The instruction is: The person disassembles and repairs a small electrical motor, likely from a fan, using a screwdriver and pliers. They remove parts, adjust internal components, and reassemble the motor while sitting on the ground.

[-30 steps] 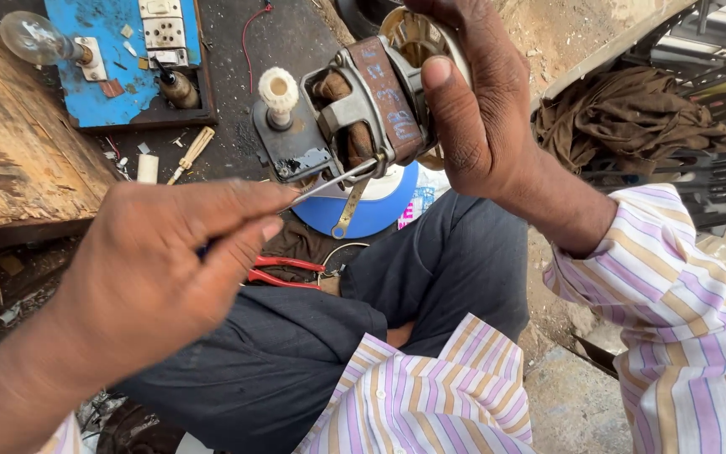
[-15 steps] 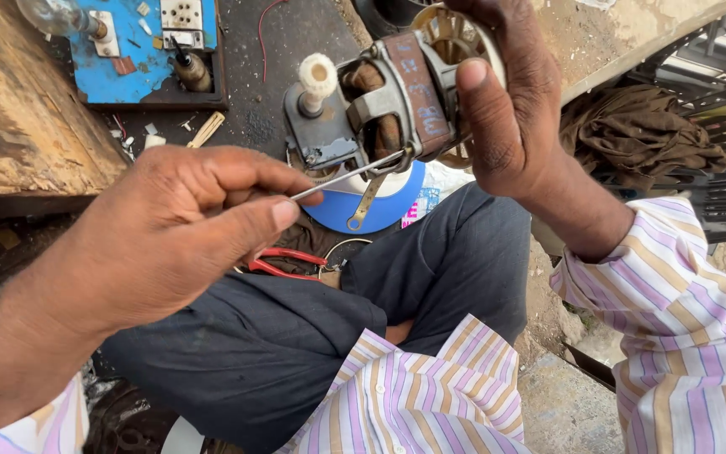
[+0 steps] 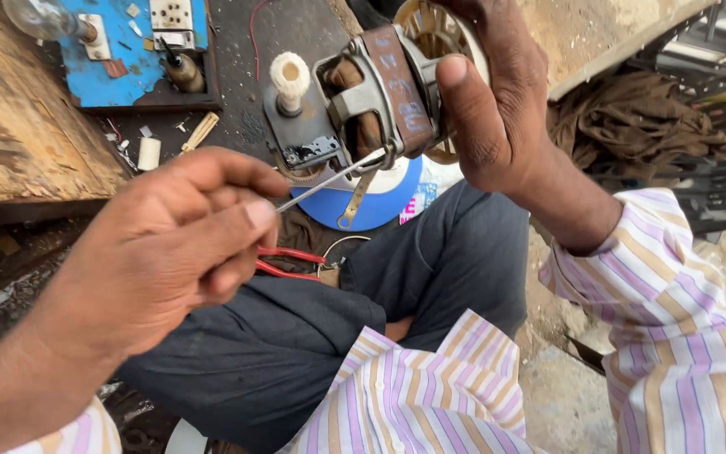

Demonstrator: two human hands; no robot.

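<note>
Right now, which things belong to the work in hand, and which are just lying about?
In use:
- small electric motor, held up in the right hand
- thin metal rod, pinched in the left hand, tip at the motor

Lying about:
- red-handled pliers
- light bulb
- blue board
- brown cloth

Single head-worn view, steeply downward, close over the lap and workbench edge [image 3: 35, 181].

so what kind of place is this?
Likely an informal electrical repair spot at ground level: a blue test board with a bulb, an opened small motor in hand, red-handled pliers on the lap.
</note>
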